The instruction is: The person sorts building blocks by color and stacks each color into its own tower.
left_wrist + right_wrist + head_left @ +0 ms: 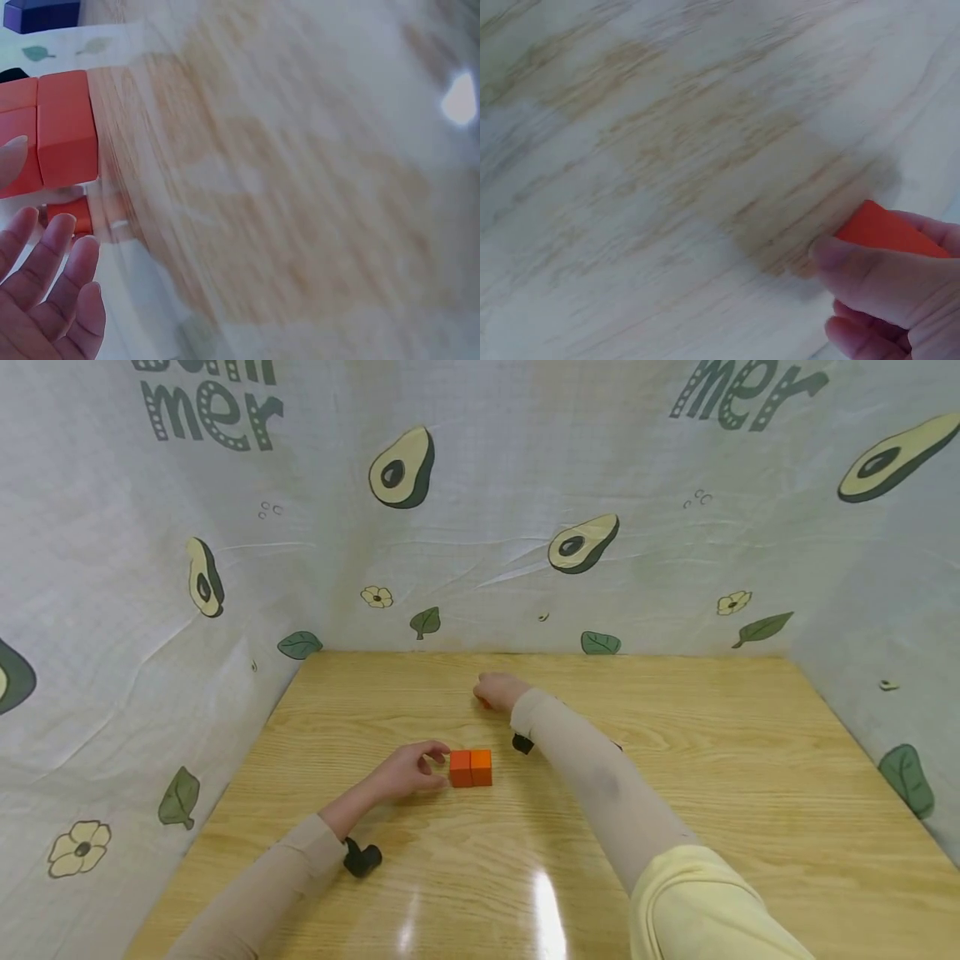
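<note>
Two blocks sit side by side on the wooden table, a red-orange block [460, 770] on the left and an orange block [482, 767] on the right. My left hand [408, 770] is beside the red-orange block, its thumb and fingers spread apart near the block's left side; whether they touch it is unclear. Farther back, my right hand [501, 690] pinches another red-orange block [889, 229] between thumb and fingers, low over the table. That block is mostly hidden by the hand in the head view.
A dark blue-purple block [45, 13] shows in the left wrist view's top corner. The right sleeve [600, 777] crosses the table's right half. A cloth with avocado prints [480, 527] hangs along the table's back and sides. Light glares off the table's front [549, 910].
</note>
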The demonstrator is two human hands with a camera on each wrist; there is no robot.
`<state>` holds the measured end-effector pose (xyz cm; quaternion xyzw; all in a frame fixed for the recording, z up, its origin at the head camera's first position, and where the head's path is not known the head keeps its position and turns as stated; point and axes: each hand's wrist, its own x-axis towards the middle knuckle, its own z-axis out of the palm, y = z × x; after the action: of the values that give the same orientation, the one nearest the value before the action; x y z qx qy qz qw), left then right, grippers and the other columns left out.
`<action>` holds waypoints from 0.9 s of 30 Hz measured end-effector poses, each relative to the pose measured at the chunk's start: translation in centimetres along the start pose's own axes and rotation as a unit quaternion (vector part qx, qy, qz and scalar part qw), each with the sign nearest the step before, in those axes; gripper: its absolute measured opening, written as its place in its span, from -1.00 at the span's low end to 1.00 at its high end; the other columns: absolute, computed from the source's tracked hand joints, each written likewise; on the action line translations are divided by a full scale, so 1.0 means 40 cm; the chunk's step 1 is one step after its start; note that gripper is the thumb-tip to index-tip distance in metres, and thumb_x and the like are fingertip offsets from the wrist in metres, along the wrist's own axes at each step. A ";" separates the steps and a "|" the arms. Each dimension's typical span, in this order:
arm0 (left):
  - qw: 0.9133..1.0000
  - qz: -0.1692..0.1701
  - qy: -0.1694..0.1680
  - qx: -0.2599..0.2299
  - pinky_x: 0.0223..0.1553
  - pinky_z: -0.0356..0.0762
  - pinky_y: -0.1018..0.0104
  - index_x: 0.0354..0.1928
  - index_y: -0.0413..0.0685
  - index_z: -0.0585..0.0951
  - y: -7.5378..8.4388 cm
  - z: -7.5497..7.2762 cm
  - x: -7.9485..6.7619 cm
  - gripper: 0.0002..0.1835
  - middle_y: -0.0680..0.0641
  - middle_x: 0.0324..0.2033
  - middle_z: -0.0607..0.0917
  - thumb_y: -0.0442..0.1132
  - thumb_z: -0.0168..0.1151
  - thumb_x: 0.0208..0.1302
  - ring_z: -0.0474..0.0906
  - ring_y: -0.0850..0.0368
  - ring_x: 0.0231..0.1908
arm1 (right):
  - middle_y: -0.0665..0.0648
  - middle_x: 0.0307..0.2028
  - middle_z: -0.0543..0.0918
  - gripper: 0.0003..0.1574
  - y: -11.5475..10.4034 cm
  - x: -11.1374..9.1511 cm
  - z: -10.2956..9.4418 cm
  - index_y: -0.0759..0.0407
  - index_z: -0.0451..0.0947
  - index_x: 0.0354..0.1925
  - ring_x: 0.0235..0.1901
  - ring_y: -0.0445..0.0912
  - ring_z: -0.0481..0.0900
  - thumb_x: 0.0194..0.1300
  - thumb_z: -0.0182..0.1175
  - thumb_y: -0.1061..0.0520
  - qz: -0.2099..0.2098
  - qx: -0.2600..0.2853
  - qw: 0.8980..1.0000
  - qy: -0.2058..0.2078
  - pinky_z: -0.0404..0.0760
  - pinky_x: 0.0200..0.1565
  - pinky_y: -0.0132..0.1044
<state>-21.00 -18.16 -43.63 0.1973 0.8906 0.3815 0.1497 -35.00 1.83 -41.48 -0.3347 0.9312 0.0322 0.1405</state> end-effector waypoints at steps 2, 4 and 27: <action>1.000 0.000 0.000 0.003 -0.31 0.44 0.31 0.06 -0.10 0.48 0.002 0.000 0.000 -0.53 -0.06 -0.16 0.59 -0.19 0.33 0.08 0.44 0.15 -0.35 | 0.21 -0.03 0.50 -0.86 -0.005 -0.011 -0.005 0.19 0.51 -0.23 -0.14 -0.01 0.45 0.34 0.00 0.24 -0.003 -0.015 1.000 -0.002 0.39 -0.11 -0.22; 1.000 0.000 0.001 0.006 -0.31 0.44 0.31 0.06 -0.09 0.49 0.003 -0.001 0.001 -0.53 -0.05 -0.16 0.59 -0.18 0.34 0.08 0.44 0.16 -0.35 | 0.21 -0.06 0.51 -0.88 -0.008 -0.017 -0.009 0.19 0.52 -0.26 -0.15 0.00 0.47 0.31 0.04 0.27 -0.017 -0.047 0.999 -0.015 0.42 -0.11 -0.22; 1.000 0.002 0.004 0.008 -0.31 0.46 0.31 0.06 -0.12 0.48 0.011 -0.006 -0.009 -0.54 -0.08 -0.16 0.59 -0.22 0.33 0.08 0.46 0.17 -0.35 | -0.01 -0.42 0.44 -0.92 -0.003 -0.042 -0.037 0.10 0.46 -0.31 -0.41 -0.16 0.30 0.20 0.17 0.23 -0.034 -0.063 0.993 -0.098 0.32 -0.32 -0.35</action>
<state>-20.65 -18.19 -43.10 0.1985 0.8940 0.3750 0.1441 -34.04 2.54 -39.58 -0.3694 0.8974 0.1187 0.2102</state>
